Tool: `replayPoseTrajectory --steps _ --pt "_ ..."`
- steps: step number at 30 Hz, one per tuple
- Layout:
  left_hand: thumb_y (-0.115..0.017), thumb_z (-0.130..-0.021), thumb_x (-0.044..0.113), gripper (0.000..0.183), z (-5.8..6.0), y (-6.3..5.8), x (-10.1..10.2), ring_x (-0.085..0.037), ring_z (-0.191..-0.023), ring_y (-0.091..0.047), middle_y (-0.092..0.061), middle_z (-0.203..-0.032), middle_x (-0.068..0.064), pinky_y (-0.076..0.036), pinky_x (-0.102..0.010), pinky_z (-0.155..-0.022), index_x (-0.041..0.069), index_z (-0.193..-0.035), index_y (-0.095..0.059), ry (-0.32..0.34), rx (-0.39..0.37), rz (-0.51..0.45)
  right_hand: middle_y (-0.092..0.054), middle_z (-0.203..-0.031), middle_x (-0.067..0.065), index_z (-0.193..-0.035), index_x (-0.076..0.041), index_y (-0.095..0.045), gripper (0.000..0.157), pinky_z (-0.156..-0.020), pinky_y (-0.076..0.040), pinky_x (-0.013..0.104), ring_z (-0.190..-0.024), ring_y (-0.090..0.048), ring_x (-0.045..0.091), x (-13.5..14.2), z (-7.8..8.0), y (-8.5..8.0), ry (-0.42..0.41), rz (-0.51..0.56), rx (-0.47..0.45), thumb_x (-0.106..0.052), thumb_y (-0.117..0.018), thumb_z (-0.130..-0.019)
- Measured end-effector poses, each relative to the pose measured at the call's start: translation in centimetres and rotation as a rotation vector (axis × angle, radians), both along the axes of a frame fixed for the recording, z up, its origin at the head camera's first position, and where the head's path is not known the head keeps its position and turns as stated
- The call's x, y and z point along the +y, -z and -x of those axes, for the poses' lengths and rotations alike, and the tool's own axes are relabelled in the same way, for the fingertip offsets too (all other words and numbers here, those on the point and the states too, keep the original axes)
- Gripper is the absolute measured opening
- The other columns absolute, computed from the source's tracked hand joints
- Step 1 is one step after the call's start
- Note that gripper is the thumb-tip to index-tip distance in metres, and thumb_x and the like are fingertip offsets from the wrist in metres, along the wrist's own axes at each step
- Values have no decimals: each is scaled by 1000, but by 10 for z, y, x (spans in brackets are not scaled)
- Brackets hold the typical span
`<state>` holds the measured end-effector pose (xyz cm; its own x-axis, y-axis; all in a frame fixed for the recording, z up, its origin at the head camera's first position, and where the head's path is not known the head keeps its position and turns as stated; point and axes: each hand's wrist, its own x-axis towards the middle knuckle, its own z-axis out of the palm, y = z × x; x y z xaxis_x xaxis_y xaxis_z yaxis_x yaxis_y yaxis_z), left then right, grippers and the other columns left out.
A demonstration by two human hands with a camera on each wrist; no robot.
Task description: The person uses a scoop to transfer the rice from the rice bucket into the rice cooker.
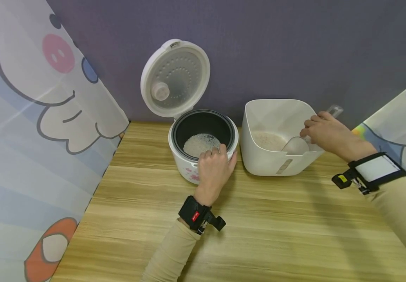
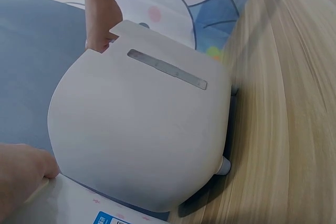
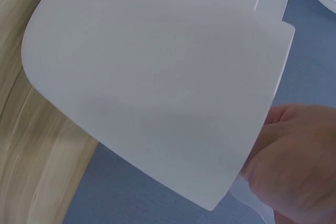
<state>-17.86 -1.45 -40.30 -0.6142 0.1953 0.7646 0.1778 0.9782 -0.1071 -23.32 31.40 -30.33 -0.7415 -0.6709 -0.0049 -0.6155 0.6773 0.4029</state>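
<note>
My left hand (image 1: 214, 166) grips the front rim of a white rice cooker (image 1: 184, 164), fingers curled over its edge. Rice (image 1: 200, 145) lies in the dark inner pot (image 1: 203, 117). To the right, my right hand (image 1: 325, 131) reaches over the side of a white rice bin (image 1: 259, 160) and holds a clear scoop (image 1: 296, 146). The scoop's bowl is inside the bin near its front wall, and its handle sticks up behind the fingers. Rice (image 1: 267, 140) covers the bin's bottom. The bin's wall partly hides the right hand (image 3: 294, 161) in the right wrist view.
The cooker's lid (image 1: 179, 76) stands raised at the back. Both containers sit side by side on a wooden table (image 1: 259, 227), close to a dark back panel (image 1: 259, 51). Cartoon-printed sheets (image 1: 23, 156) hang at either side.
</note>
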Motion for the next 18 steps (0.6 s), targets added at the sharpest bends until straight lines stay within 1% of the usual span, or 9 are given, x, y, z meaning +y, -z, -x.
replayPoseTrajectory --steps 5,10,14,18 --pt "-69 -91 55 44 -1 0 0 -16 -50 -60 -62 -58 -1 -44 -29 -50 14 -77 -64 -5 -9 8 -68 -94 6 -99 -15 -76 35 -97 -41 57 -94 -61 33 4 4 2 19 42 -48 -7 -90 -68" --pt "-70 -90 55 44 0 0 -1 -16 -49 -59 -61 -57 -1 -44 -28 -50 13 -77 -64 -4 3 5 -71 -101 10 -103 -12 -77 35 -102 -37 65 -101 -63 38 7 8 4 84 140 -155 -4 -88 -72" --pt "-71 -89 55 44 1 0 -1 -16 -48 -58 -60 -57 -1 -44 -29 -50 13 -77 -64 -10 10 3 -72 -102 10 -105 -10 -77 34 -98 -36 66 -100 -63 38 6 11 6 95 208 -213 -3 -87 -74" --pt "-70 -90 55 44 1 1 0 -16 -48 -58 -61 -58 -1 -44 -29 -50 14 -78 -64 -15 8 11 -72 -100 10 -104 -11 -78 32 -93 -37 64 -97 -63 37 6 14 9 94 220 -228 -5 -88 -74"
